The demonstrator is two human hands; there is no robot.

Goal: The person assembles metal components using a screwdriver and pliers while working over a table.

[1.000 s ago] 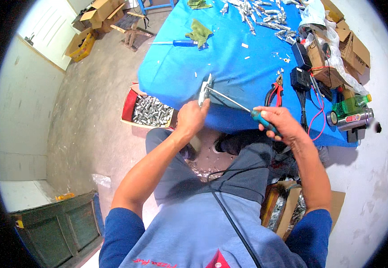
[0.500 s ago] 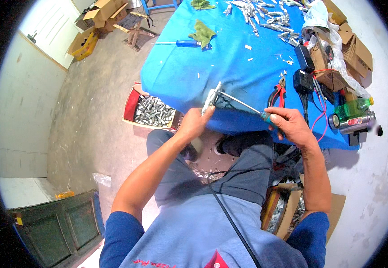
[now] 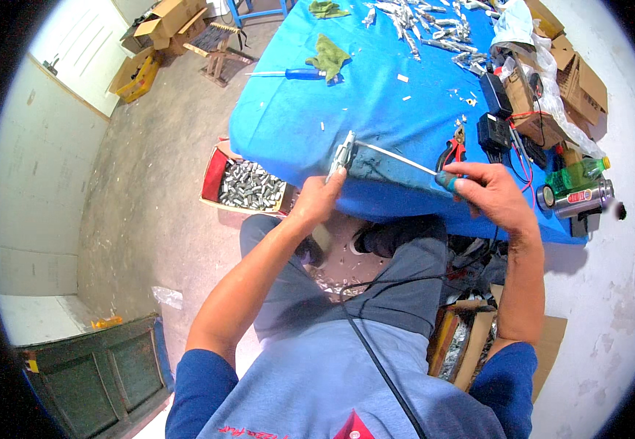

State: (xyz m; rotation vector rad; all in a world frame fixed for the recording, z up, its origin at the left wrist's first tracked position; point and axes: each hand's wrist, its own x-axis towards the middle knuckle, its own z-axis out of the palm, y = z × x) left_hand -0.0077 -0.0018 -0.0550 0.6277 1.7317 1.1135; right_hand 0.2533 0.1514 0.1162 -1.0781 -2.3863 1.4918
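The left hand (image 3: 321, 196) pinches one silvery metal piece (image 3: 344, 154), which juts out beyond the thumb; the right hand (image 3: 494, 192) is closed around the teal handle of one screwdriver (image 3: 398, 157), its tip meeting or just beside the piece, contact unclear. Just beyond the right grip lies one pair of red-and-black pliers (image 3: 455, 148); farther out, two black power bricks (image 3: 493, 132). Left of the left grip stands one box of small metal cylinders (image 3: 251, 183); beyond it, one blue-handled screwdriver (image 3: 303, 74) and two green rags (image 3: 329, 55).

Head-worn fisheye view, facing down
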